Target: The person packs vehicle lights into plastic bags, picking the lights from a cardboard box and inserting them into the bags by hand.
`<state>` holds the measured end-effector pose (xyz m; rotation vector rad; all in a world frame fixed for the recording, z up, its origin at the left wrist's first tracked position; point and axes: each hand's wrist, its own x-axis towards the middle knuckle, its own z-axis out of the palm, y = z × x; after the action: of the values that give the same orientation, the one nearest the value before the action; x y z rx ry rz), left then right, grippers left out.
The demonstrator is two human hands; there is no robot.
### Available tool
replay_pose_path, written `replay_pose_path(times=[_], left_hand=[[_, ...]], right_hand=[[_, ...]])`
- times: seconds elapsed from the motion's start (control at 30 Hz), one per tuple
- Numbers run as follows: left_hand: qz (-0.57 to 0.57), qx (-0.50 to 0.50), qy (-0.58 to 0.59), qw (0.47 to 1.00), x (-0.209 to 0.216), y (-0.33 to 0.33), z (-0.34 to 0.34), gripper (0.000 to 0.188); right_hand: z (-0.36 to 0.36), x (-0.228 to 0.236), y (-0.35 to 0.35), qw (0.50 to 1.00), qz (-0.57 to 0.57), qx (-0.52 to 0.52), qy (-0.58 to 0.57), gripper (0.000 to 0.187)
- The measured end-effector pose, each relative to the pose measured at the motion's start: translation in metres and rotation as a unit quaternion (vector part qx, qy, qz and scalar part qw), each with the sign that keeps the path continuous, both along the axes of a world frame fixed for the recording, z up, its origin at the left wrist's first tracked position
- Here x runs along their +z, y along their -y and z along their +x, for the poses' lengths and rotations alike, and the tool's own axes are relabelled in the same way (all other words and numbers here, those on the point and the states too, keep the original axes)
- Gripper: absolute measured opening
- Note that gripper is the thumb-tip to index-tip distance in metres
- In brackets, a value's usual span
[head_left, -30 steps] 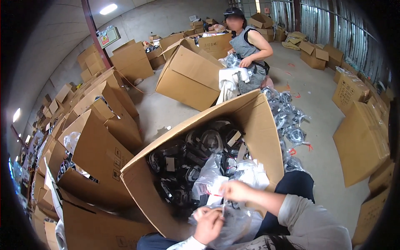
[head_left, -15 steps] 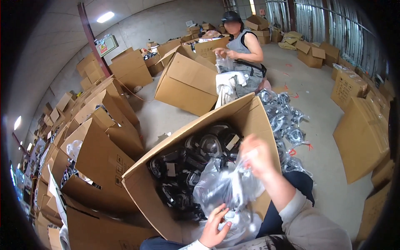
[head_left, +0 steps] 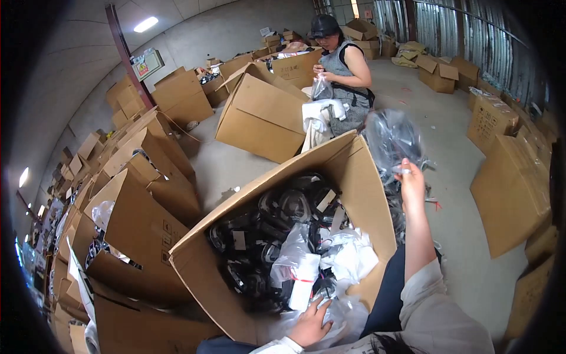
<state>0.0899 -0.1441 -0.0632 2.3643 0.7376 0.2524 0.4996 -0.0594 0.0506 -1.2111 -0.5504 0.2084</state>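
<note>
A row of open-topped cartons (head_left: pixel 141 230) runs along the left edge of the grey concrete floor (head_left: pixel 463 236). Closed cartons (head_left: pixel 510 197) stand along its right edge. Near the far right corner lie tan sacks (head_left: pixel 408 56), with an open-flapped carton (head_left: pixel 435 76) just beside them and silvery ribbed sheeting (head_left: pixel 436 29) behind. Toward the far left corner rises a reddish-brown column (head_left: pixel 121 29); a lit tube lamp (head_left: pixel 145 24) hangs near its top.

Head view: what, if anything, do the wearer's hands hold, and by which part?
The right hand holds a clear bag by its near end; the left hand lies open over loose plastic, holding nothing visible.
</note>
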Motion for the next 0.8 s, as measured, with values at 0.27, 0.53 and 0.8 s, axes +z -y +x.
replay_pose_path(times=[0.27,0.53,0.8], left_hand=[[0.0,-0.017,-0.119,0.993,-0.044,-0.025,0.01,0.057],[-0.188,0.036,-0.351,0.917,-0.208,-0.027,-0.036,0.07],[-0.057,0.034,-0.352,0.934,-0.183,-0.024,-0.011,0.044]], right_hand=[[0.107,-0.182,-0.035,0.957,-0.275,0.018,-0.093,0.041],[0.031,-0.154,-0.055,0.949,-0.243,0.166,-0.117,0.032],[0.024,-0.132,-0.03,0.958,-0.271,0.065,-0.065,0.041]])
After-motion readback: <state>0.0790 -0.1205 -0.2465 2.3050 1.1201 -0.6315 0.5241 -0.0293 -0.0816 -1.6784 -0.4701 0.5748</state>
